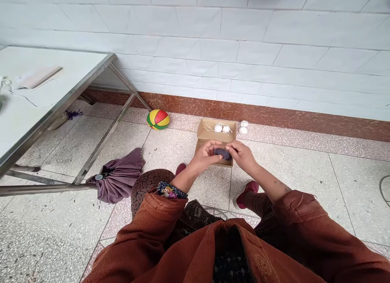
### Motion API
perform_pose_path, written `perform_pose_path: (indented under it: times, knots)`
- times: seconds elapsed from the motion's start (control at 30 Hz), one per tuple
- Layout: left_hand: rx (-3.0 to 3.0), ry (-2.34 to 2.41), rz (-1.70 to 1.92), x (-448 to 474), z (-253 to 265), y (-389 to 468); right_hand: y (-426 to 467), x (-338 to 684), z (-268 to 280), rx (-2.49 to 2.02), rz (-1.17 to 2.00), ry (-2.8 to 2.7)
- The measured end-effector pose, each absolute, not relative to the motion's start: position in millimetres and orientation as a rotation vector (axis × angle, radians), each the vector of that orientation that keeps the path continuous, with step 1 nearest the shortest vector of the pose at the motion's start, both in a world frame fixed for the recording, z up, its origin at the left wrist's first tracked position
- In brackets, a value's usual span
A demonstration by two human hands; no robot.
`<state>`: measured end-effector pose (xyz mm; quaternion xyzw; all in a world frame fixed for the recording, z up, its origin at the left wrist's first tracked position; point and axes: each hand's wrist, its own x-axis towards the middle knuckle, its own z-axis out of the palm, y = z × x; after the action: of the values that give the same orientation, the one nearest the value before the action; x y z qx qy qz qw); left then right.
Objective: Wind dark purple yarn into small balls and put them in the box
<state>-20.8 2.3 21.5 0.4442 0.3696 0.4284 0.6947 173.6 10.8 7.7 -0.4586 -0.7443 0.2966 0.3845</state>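
A small dark purple-grey bundle of wound yarn [222, 153] is held between my two hands, above an open cardboard box [200, 145]. My left hand [207, 153] curls around the bundle's left side, thumb below and fingers above. At its right end, my right hand [239, 153] pinches with thumb and forefinger; any loose strand there is too fine to make out. White yarn balls [218, 127] with a trailing strand lie in the far part of the box. Most of the box's near part is hidden behind my hands.
More white yarn balls [243, 127] sit on the floor right of the box. A coloured ball [158, 119] rests near the wall. To the left are a metal-framed table [91, 71] and a purple cloth bag [122, 175] on the floor. My shoe [247, 193] is near the box.
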Motion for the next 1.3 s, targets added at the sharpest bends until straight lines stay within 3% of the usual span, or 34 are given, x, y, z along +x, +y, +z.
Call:
perform_pose_path:
  times: [0.13, 0.33, 0.53, 0.77, 1.03, 1.3]
  knots:
    - [0.884, 0.816, 1.048, -20, 21, 2, 2, 165, -3, -1.196, 0.892, -1.965]
    - [0.987, 1.029, 1.094, -23, 13, 7, -8, 162, 9, -1.064, 0.839, -2.224]
    - [1.045, 0.990, 0.987, -24, 18, 5, 8, 177, 20, -1.175, 0.753, -1.966]
    - [0.795, 0.807, 0.971, -22, 20, 1, 0, 167, -2, -1.228, 0.961, -1.943]
    - [0.967, 1.099, 1.127, -21, 10, 6, -11, 163, 8, -1.110, 0.744, -2.266]
    - [1.057, 0.881, 0.884, -19, 17, 0, 11, 178, 16, -1.218, 0.747, -1.928]
